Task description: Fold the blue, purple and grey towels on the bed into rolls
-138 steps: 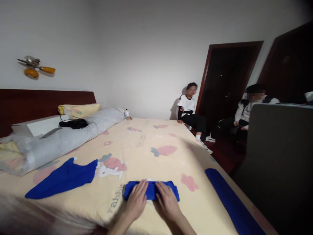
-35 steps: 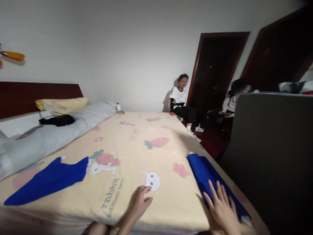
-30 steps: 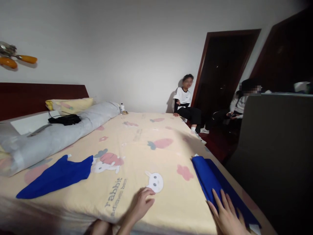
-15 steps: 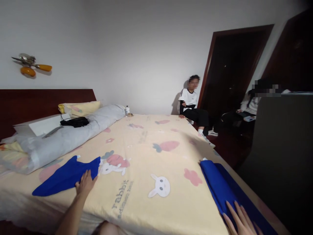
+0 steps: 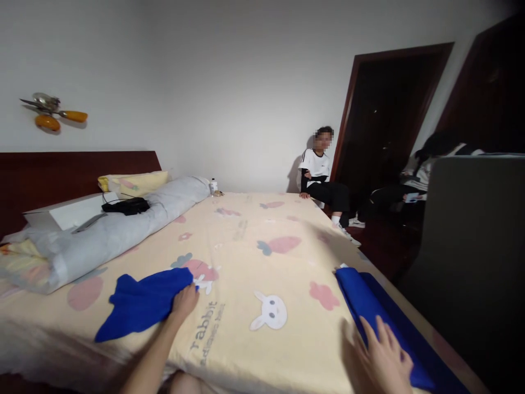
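Note:
A small blue cloth (image 5: 143, 301) lies crumpled on the bed's left side. My left hand (image 5: 185, 300) is closed on its right edge, fingers curled into the fabric and partly hidden. On the right side of the bed lies a longer folded blue cloth (image 5: 353, 287), with a darker blue layer (image 5: 404, 314) along its right. My right hand (image 5: 385, 350) is over its near part, fingers apart and holding nothing. Whether those fingertips touch the fabric, I cannot tell.
The bed (image 5: 241, 273) has a rabbit-print sheet. A rolled grey quilt (image 5: 123, 241), a white box (image 5: 74, 210) and a black item (image 5: 125, 206) lie left. One person (image 5: 315, 169) sits at the far corner, another (image 5: 426, 169) behind a dark panel (image 5: 471, 246).
My left hand has moved right and dragged the small blue cloth with it, closing on its edge. My right hand has lifted and shifted left over the folded cloth.

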Tool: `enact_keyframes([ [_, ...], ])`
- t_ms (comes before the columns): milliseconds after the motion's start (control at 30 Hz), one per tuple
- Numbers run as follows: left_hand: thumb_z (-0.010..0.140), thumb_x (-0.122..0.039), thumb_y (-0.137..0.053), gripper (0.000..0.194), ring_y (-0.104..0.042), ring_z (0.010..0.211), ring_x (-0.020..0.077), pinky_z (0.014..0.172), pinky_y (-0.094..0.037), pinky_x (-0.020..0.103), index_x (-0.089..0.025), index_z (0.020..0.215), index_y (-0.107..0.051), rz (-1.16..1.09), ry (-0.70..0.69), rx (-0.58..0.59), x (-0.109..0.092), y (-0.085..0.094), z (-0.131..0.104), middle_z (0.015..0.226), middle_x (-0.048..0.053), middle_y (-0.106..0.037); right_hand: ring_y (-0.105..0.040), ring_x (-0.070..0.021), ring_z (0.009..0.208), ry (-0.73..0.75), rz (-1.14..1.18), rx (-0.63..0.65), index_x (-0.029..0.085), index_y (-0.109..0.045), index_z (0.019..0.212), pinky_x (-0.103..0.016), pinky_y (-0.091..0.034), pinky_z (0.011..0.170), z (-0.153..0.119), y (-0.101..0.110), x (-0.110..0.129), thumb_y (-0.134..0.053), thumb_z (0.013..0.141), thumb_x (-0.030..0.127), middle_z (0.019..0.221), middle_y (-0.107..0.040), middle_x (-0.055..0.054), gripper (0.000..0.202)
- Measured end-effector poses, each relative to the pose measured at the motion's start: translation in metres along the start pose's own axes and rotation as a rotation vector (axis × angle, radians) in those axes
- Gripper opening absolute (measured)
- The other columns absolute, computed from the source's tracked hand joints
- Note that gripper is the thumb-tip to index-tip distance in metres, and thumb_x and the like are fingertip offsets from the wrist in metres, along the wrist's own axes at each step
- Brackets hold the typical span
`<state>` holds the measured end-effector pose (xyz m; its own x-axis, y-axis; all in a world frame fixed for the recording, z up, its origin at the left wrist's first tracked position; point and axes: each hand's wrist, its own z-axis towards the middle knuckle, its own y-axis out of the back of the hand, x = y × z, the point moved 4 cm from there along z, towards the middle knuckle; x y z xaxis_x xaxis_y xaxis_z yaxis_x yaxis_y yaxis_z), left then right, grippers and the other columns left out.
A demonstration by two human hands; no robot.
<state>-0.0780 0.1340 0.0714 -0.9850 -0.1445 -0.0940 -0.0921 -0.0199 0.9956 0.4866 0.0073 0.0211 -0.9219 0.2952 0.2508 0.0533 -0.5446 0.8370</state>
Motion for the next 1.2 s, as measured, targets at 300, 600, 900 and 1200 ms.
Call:
enact_keyframes([
  [300,0.094,-0.024,-0.039,0.037,-0.057,0.12,0.0233,0.102,-0.042,0.032,-0.021,0.126,-0.059,-0.264,-0.441,-0.022,-0.193,-0.035,-0.074,0.128,0.01,-0.064,-0.062,-0.0285,0.112,0.077,1.071,0.554,0.018,-0.064,0.121,-0.043,-0.047,0.098,-0.022,-0.017,0.16,-0.046,0.085,0.056,0.123,-0.066,-0.015,0.055],
  [600,0.083,-0.033,-0.062,0.033,-0.06,0.112,0.0244,0.101,-0.046,0.033,-0.03,0.116,-0.065,-0.62,-0.758,0.124,-0.223,-0.025,-0.144,0.12,0.007,-0.066,-0.068,-0.0278,0.096,0.053,1.082,0.526,0.018,-0.072,0.096,-0.041,-0.05,0.092,-0.012,-0.046,0.183,-0.059,0.069,0.036,0.097,-0.074,-0.01,0.035],
  [900,0.089,-0.031,-0.05,0.045,-0.051,0.121,0.0379,0.095,-0.043,0.053,-0.009,0.127,-0.057,-0.247,0.24,-0.419,-0.03,-0.02,-0.071,0.131,0.022,-0.058,-0.058,-0.0294,0.103,0.282,0.692,0.227,0.017,-0.068,0.108,-0.045,-0.047,0.093,-0.023,-0.025,0.193,-0.05,0.079,0.022,0.114,-0.062,-0.016,0.034],
  [1200,0.089,-0.028,-0.049,0.025,-0.067,0.097,0.0233,0.089,-0.048,0.031,-0.018,0.097,-0.071,-0.303,0.081,-0.405,-0.013,-0.021,-0.055,0.102,0.01,-0.074,-0.056,-0.0241,0.098,0.502,0.849,0.447,0.021,-0.068,0.098,-0.04,-0.043,0.093,-0.044,0.002,0.273,-0.047,0.083,0.015,0.102,-0.064,-0.009,0.026],
])
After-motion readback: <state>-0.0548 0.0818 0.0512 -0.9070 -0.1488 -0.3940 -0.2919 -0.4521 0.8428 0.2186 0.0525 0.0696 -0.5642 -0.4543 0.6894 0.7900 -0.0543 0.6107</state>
